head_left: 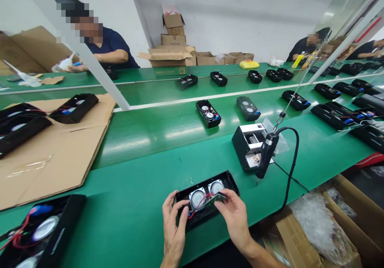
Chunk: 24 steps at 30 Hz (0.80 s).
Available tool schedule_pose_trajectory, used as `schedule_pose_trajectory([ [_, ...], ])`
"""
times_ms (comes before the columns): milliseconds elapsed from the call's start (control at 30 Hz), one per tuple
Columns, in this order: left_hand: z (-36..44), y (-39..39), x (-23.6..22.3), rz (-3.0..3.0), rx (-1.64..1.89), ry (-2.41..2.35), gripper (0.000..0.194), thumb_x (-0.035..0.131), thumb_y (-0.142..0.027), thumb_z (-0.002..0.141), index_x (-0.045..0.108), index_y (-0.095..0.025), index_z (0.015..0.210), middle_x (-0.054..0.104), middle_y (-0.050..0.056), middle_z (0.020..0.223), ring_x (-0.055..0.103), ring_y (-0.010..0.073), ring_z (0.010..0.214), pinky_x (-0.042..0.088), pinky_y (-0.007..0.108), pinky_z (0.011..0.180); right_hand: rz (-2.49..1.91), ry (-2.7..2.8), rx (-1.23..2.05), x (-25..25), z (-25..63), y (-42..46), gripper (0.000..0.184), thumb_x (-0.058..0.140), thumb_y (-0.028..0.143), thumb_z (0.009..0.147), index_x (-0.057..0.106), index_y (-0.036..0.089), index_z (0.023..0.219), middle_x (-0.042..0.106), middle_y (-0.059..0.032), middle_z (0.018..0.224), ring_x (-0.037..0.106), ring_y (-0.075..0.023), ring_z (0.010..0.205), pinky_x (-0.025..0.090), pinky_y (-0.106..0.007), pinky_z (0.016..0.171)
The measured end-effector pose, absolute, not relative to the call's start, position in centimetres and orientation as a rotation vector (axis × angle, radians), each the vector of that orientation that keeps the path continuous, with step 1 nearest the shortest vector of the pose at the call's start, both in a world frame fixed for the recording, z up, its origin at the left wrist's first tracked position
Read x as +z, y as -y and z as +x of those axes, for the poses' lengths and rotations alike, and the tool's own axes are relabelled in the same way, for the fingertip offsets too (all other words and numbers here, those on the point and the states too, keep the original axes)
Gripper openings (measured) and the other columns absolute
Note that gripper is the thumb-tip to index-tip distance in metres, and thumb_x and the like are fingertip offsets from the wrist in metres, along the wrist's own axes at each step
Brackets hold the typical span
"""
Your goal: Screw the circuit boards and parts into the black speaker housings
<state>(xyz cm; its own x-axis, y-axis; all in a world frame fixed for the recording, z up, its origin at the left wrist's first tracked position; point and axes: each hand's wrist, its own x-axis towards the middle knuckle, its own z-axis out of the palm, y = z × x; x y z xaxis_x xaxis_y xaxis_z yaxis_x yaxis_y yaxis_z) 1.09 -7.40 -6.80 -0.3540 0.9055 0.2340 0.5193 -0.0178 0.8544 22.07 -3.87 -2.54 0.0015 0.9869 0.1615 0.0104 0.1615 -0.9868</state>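
In front of me on the green bench lies an open black speaker housing with two round white-rimmed speakers inside. My left hand is closed round its left end, the thumb over the near edge. Between thumb and fingers, my right hand pinches a small circuit board, tilted above the housing's right part. Red wires run between the board and the inside of the housing. Part of the board is covered by my fingers.
A black electric screwdriver hangs right of the housing, before a screw feeder. Cardboard with more housings lies left; another housing is at near left. Further housings sit on the conveyor. Co-workers sit opposite.
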Motion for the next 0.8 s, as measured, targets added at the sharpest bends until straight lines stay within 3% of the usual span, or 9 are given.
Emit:
schedule_pose_trajectory([
  [67, 0.3, 7.4, -6.2, 1.522, 1.296, -1.874, 0.032, 0.051, -0.048, 0.110, 0.077, -0.028, 0.111, 0.057, 0.009, 0.154, 0.060, 0.0314, 0.145, 0.053, 0.060, 0.122, -0.983, 1.570, 0.991, -1.4, 21.8, 1.8, 0.021, 0.066, 0.035, 0.109, 0.081, 0.026, 0.119, 0.079, -0.0087, 0.109, 0.077, -0.0231, 0.098, 0.065, -0.037, 0.088],
  [133, -0.5, 7.4, -5.4, 1.611, 1.276, -1.883, 0.028, 0.052, -0.045, 0.110, 0.075, -0.029, 0.117, 0.058, 0.010, 0.155, 0.060, 0.0321, 0.144, 0.056, 0.061, 0.118, -0.800, 2.008, 0.846, -0.2, 22.1, -0.1, 0.025, 0.060, 0.025, 0.111, 0.083, 0.028, 0.118, 0.081, -0.0072, 0.106, 0.075, -0.0203, 0.092, 0.062, -0.034, 0.083],
  [233, -1.0, 7.3, -4.0, 1.910, 1.215, -1.825, 0.023, 0.062, -0.041, 0.106, 0.071, -0.028, 0.122, 0.055, 0.013, 0.159, 0.055, 0.0360, 0.151, 0.057, 0.063, 0.117, -0.660, 2.556, 0.594, 1.3, 23.1, -1.9, 0.023, 0.062, 0.018, 0.109, 0.082, 0.024, 0.118, 0.083, -0.0071, 0.097, 0.074, -0.0198, 0.083, 0.055, -0.032, 0.078],
  [367, -0.4, 6.6, -3.1, 2.409, 0.954, -1.631, 0.036, 0.082, -0.044, 0.092, 0.072, -0.027, 0.122, 0.054, 0.015, 0.162, 0.039, 0.0467, 0.161, 0.046, 0.077, 0.121, -0.733, 2.882, 0.489, 3.1, 23.6, -2.0, 0.015, 0.066, 0.013, 0.106, 0.079, 0.019, 0.109, 0.083, -0.0063, 0.093, 0.073, -0.0197, 0.081, 0.046, -0.030, 0.068],
  [467, 0.3, 6.0, -3.2, 2.528, 0.819, -1.586, 0.041, 0.088, -0.034, 0.085, 0.072, -0.025, 0.121, 0.058, 0.017, 0.160, 0.040, 0.0483, 0.160, 0.040, 0.080, 0.124, -0.753, 2.958, 0.473, 4.1, 23.4, -1.7, 0.018, 0.062, 0.009, 0.105, 0.078, 0.016, 0.109, 0.083, -0.0085, 0.099, 0.074, -0.0210, 0.086, 0.044, -0.032, 0.068],
  [567, 0.3, 5.7, -3.1, 2.496, 0.825, -1.572, 0.035, 0.084, -0.033, 0.089, 0.071, -0.024, 0.121, 0.060, 0.017, 0.159, 0.045, 0.0448, 0.158, 0.040, 0.078, 0.125, -0.757, 2.938, 0.567, 4.3, 23.8, -1.9, 0.027, 0.063, 0.006, 0.101, 0.080, 0.019, 0.117, 0.084, -0.0074, 0.105, 0.075, -0.0217, 0.093, 0.047, -0.031, 0.072],
  [667, 0.0, 5.7, -2.5, 2.455, 0.869, -1.532, 0.019, 0.067, -0.025, 0.101, 0.072, -0.025, 0.119, 0.067, 0.012, 0.153, 0.047, 0.0379, 0.159, 0.041, 0.073, 0.127, -0.740, 2.838, 0.687, 3.7, 24.5, -2.3, 0.034, 0.062, 0.006, 0.101, 0.082, 0.026, 0.120, 0.086, -0.0052, 0.107, 0.077, -0.0202, 0.095, 0.053, -0.029, 0.076],
  [800, -0.1, 5.2, -2.7, 2.460, 0.972, -1.521, 0.032, 0.054, -0.009, 0.102, 0.073, -0.027, 0.120, 0.077, 0.007, 0.136, 0.055, 0.0328, 0.154, 0.045, 0.067, 0.125, -0.763, 2.463, 0.792, 2.5, 25.0, -2.9, 0.027, 0.061, 0.015, 0.107, 0.084, 0.023, 0.120, 0.087, -0.0074, 0.108, 0.080, -0.0210, 0.093, 0.061, -0.032, 0.083],
])
